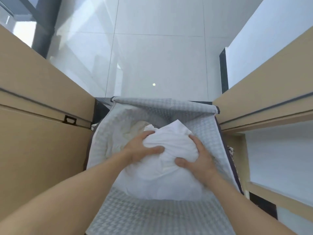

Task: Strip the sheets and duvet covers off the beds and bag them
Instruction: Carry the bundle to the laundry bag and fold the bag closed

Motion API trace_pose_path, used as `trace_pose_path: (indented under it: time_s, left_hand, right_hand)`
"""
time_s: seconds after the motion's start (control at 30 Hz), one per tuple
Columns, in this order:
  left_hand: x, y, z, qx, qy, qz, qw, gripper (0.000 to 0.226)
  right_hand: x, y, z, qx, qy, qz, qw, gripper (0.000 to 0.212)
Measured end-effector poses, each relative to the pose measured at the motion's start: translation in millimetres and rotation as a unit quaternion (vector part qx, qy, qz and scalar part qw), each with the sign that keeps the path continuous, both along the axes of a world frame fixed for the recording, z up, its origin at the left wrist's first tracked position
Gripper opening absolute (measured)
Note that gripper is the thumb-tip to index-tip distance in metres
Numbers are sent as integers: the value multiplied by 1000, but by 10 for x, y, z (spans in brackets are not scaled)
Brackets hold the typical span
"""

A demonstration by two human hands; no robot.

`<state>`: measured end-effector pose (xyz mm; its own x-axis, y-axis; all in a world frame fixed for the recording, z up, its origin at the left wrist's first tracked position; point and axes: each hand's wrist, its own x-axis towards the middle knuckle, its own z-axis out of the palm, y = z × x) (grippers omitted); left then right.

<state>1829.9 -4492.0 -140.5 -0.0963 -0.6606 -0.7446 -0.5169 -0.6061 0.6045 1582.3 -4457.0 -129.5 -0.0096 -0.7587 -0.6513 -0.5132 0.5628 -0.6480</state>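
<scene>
Head view puts the white bundle [171,141], gripped by your left hand [141,150] and right hand [197,158], straight over the open bag [162,103] (nearer its right wall).

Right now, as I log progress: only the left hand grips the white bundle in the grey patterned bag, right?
Not quite: both hands grip it. The head view shows the left hand and the right hand gripping the white bundle in the grey patterned bag.
</scene>
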Motion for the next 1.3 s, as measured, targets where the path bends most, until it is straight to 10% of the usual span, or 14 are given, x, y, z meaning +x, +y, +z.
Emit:
trace_pose_path:
  time_s: [0.2, 0.3, 0.53, 0.73, 0.97, 1.1, 1.23, 1.3]
  left_hand:
    - [-246, 57, -298, 55, -180, -195, 963, 111]
    - [-253, 146, -180, -67, -296, -283, 910, 95]
    - [392, 376, 245, -142, -471, -325, 807, 83]
    - [749, 602, 302, -42, -495, -236, 835, 80]
    - [784, 575, 381, 21, -435, 40, 899, 72]
    - [811, 522, 330, 4, -402, 42, 915, 28]
    - [798, 577, 379, 11, -374, 65, 925, 21]
    - [803, 604, 475, -7, -351, 64, 934, 19]
  right_hand:
    - [-216, 35, -352, 89, 142, 69, 983, 103]
    - [-111, 61, -313, 127, 239, 137, 953, 74]
    - [-65, 173, 197, -40, 423, 273, 863, 56]
    - [-314, 167, 460, -46, 509, 204, 835, 67]
    - [-434, 282, 331, 134, 372, 64, 916, 42]
    - [-262, 424, 257, 148, 322, 121, 927, 86]
    - [-228, 700, 135, 202, 340, 167, 903, 16]
    - [-317, 652, 170, 189, 299, 93, 931, 16]
